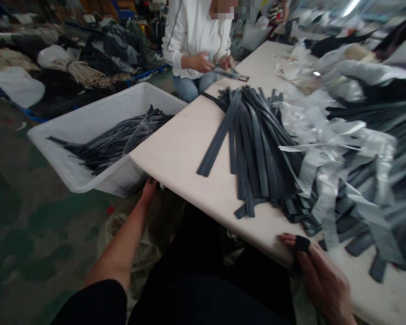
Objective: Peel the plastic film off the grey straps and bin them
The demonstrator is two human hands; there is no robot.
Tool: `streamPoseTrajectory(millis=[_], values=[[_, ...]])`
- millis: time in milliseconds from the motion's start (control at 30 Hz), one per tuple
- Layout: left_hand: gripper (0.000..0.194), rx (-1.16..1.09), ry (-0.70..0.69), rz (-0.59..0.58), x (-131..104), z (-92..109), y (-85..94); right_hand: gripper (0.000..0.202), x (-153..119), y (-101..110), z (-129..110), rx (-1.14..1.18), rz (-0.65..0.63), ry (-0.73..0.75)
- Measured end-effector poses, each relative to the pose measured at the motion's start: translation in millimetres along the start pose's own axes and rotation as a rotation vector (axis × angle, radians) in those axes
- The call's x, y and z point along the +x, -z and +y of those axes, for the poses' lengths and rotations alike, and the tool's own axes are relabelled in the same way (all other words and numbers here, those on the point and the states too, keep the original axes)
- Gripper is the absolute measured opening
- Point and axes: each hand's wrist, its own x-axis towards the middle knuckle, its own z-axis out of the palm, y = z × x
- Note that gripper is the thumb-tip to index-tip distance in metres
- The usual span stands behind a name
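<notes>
Dark strips (257, 153): heaped on bench (176, 149). Our right hand (325, 275): at edge, fingers loosely extended, no strip held. Left hand (150, 188): beneath edge, grip untellable. Judged step: bracing; strips would need inward reach.

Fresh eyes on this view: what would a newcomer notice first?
Probably the fan of dark strips spread on the pale table, with shiny plastic lying over its right side. Next, the white tub left of the table, holding more dark strips. Nearer, the person's right hand rests at the table's near edge.
</notes>
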Motion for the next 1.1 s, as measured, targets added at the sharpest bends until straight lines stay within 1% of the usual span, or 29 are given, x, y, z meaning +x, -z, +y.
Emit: streamPoseTrajectory(millis=[67, 133, 167, 233, 367, 400, 433, 500, 567, 633, 700, 767, 800, 867, 933, 1000, 1033, 1100], values=[[0.022, 0.098, 0.021, -0.01, -13.9, 7.7, 2.3, 0.024, 2.2, 1.0, -3.7, -0.003, 0.018, 0.016], [0.014, 0.173, 0.016, -0.052, -34.2, 11.7, 8.5, 0.023, 3.9, 1.4, -7.1, 0.011, 0.026, 0.005], [0.013, 0.204, 0.005, -0.068, -46.8, 12.2, 13.0, 0.023, 4.4, 1.6, -8.5, 0.025, 0.03, -0.004], [0.017, 0.253, -0.033, -0.105, -75.2, 11.3, 23.9, 0.024, 4.2, 2.1, -10.4, 0.072, 0.039, -0.022], [0.029, 0.368, -0.15, -0.11, -129.6, 14.4, 42.9, 0.028, 0.7, 7.4, -12.6, 0.248, 0.065, -0.072], [0.029, 0.387, -0.189, -0.112, -139.7, 18.5, 44.2, 0.03, -0.2, 9.7, -13.1, 0.307, 0.069, -0.095], [0.029, 0.406, -0.23, -0.14, -148.0, 24.4, 43.0, 0.033, -1.2, 12.0, -13.6, 0.366, 0.077, -0.123], [0.031, 0.389, -0.358, -0.21, -161.0, 42.2, 31.5, 0.038, -3.7, 16.1, -14.9, 0.491, 0.116, -0.188], [0.034, 0.341, -0.507, -0.285, -172.2, 67.2, 7.0, 0.043, -8.2, 18.3, -17.0, 0.644, 0.185, -0.249], [0.032, 0.311, -0.654, -0.354, -184.6, 97.0, -29.1, 0.044, -15.8, 18.6, -20.0, 0.816, 0.237, -0.305], [0.027, 0.335, -0.827, -0.467, -198.5, 127.1, -72.9, 0.045, -27.1, 18.1, -23.7, 0.96, 0.236, -0.35], [0.026, 0.366, -1.098, -0.602, -213.0, 151.9, -119.9, 0.045, -41.3, 18.3, -27.0, 1.04, 0.219, -0.39], [0.025, 0.395, -1.244, -0.646, -219.9, 161.1, -143.2, 0.046, -49.2, 18.8, -28.2, 1.061, 0.215, -0.409], [0.028, 0.485, -1.507, -0.7, -232.3, 171.9, -186.4, 0.045, -65.8, 20.6, -29.7, 1.076, 0.226, -0.45], [0.036, 0.605, -1.678, -0.712, -241.9, 174.4, -222.5, 0.045, -82.1, 22.3, -30.0, 1.073, 0.249, -0.492], [0.033, 0.703, -1.758, -0.702, -248.0, 172.7, -248.8, 0.045, -96.4, 23.0, -29.3, 1.076, 0.265, -0.539], [0.028, 0.725, -1.779, -0.695, -249.9, 171.5, -258.2, 0.046, -102.3, 22.8, -28.5, 1.082, 0.27, -0.566], [0.015, 0.711, -1.804, -0.681, -252.1, 170.2, -269.9, 0.048, -110.7, 21.6, -26.1, 1.103, 0.279, -0.623]])
